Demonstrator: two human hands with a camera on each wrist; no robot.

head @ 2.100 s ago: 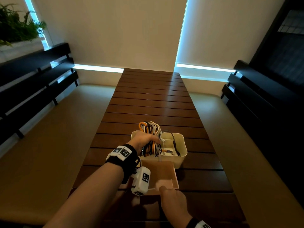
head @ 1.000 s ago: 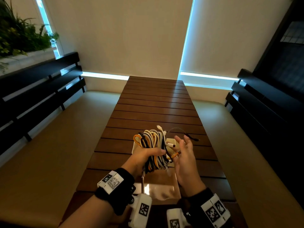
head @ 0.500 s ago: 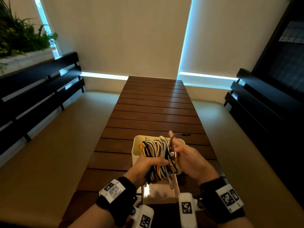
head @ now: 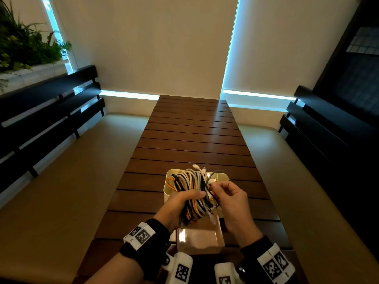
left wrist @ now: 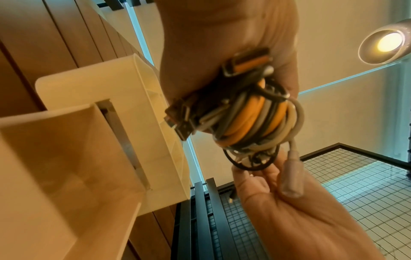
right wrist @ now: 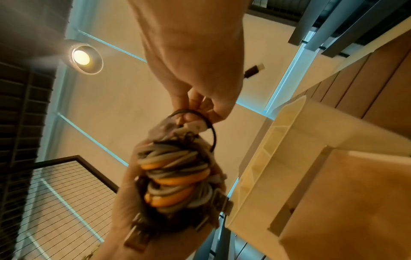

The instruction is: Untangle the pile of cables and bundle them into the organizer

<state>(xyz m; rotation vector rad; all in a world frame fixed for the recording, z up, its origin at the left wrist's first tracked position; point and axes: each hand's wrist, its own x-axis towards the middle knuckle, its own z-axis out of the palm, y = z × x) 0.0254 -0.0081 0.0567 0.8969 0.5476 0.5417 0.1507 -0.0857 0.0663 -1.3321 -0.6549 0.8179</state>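
A: What's the left hand (head: 178,203) doing?

B: Its grip is clamped round the bundle (head: 194,193), a thick loop of orange, white, grey and black cables. The thumb lies across the front of it, in the lower middle of the head view.

A: And the right hand (head: 231,203)?

B: Its fingertips (head: 215,186) are together on something at the bundle's right edge. The right wrist view shows them on a thin black loop (right wrist: 206,126) and a white plug (right wrist: 195,125) at the top of the bundle. Which one they actually pinch, I cannot tell.

A: Any loose ends?

B: A few white plugs stick up above the bundle, and a pale plug (left wrist: 292,177) hangs off it in the left wrist view, by the right palm.

A: Where is the bundle relative to the organizer (head: 170,177)?

B: Held in the air over it. The organizer is a cream box behind and below the hands, on the bench (head: 190,140). The right wrist view shows dividers inside it.

A: Anything nearer?

B: A tan tray (head: 200,237) touching the organizer's near side, bottom centre of the frame.
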